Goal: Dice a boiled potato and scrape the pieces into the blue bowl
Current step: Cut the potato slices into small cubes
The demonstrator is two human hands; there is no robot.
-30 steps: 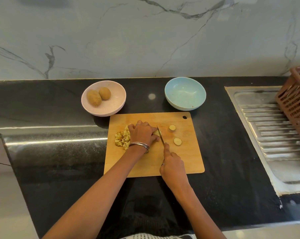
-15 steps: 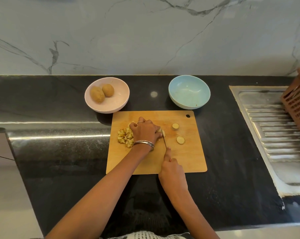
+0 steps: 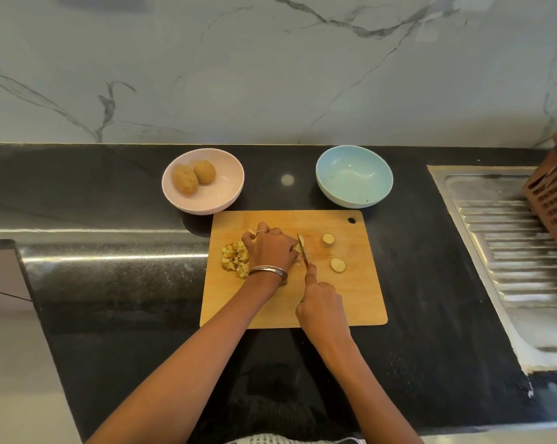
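On the wooden cutting board (image 3: 360,302) my left hand (image 3: 270,249) curls over a piece of potato (image 3: 297,248), holding it down. My right hand (image 3: 322,306) grips a knife (image 3: 302,251), forefinger along its spine, the blade against that piece. A heap of diced potato (image 3: 235,259) lies just left of my left hand. Two round potato slices (image 3: 328,239) (image 3: 337,264) lie to the right of the blade. The blue bowl (image 3: 354,176) stands behind the board, with nothing in it.
A pink bowl (image 3: 221,197) with two whole potatoes (image 3: 194,177) stands behind the board's left corner. A steel sink drainboard (image 3: 511,251) lies to the right, with a brown plastic basket (image 3: 555,193) on it. A marble wall rises behind the black counter (image 3: 110,299).
The knife has kept working at the same potato piece, with small moves of my right hand. My left hand stays on the piece. The camera view shifted slightly.
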